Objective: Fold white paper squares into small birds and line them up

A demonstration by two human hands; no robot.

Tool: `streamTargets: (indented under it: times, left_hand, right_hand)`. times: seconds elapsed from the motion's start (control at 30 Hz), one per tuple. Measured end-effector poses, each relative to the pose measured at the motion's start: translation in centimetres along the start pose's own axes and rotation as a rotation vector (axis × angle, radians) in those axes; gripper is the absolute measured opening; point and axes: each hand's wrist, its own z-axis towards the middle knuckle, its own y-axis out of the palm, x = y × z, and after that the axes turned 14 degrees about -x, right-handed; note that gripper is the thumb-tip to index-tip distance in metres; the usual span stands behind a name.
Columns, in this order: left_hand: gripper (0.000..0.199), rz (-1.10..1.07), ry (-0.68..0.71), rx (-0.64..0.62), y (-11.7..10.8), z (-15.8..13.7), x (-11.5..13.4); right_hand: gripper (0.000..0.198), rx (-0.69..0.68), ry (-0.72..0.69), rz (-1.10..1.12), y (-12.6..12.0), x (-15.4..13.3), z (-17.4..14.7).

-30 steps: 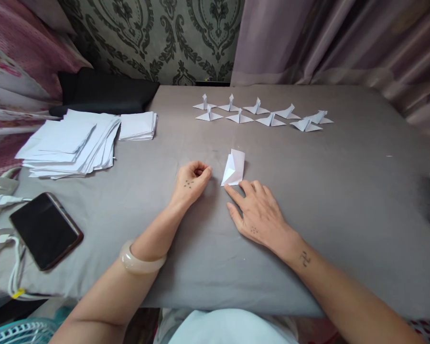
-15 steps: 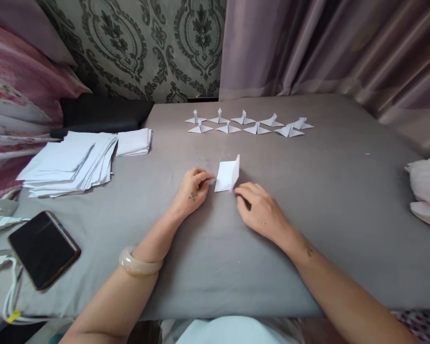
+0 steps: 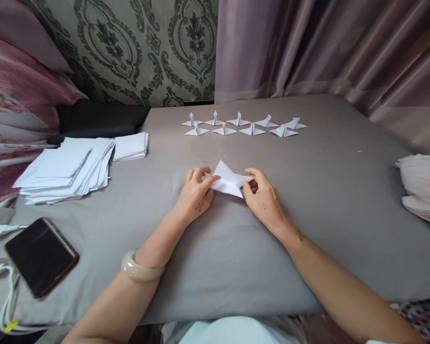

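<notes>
A small white sheet of paper [image 3: 228,181], creased along its middle, is held between both hands just over the grey cloth. My left hand [image 3: 197,193] pinches its left corner between thumb and fingers. On the opposite side my right hand [image 3: 263,196] grips the right corner the same way. One corner of the sheet points away from me and another toward me. Beyond the hands, several folded white paper figures [image 3: 252,129] with spread wings stand in two rows.
At the left lie a stack of white paper [image 3: 62,172] and a smaller paper stack [image 3: 131,145]. A dark phone [image 3: 41,257] rests near a white power strip and cables [image 3: 7,296]. Behind the stacks is a black item [image 3: 103,119]. Pale bunched fabric [image 3: 423,186] sits at the right edge.
The paper, half folded up before, is now opened and turned so its corners point to the sides. My right hand has moved up to its right corner; my left hand now grips the left one.
</notes>
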Motion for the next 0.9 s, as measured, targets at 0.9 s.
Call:
streamTargets:
  times: [0.9]
  left_hand:
    - [0.024, 0.286, 0.244, -0.104, 0.4, -0.4, 2.4]
  right_hand:
    - [0.037, -0.219, -0.289, -0.525, 0.0, -1.1, -1.3]
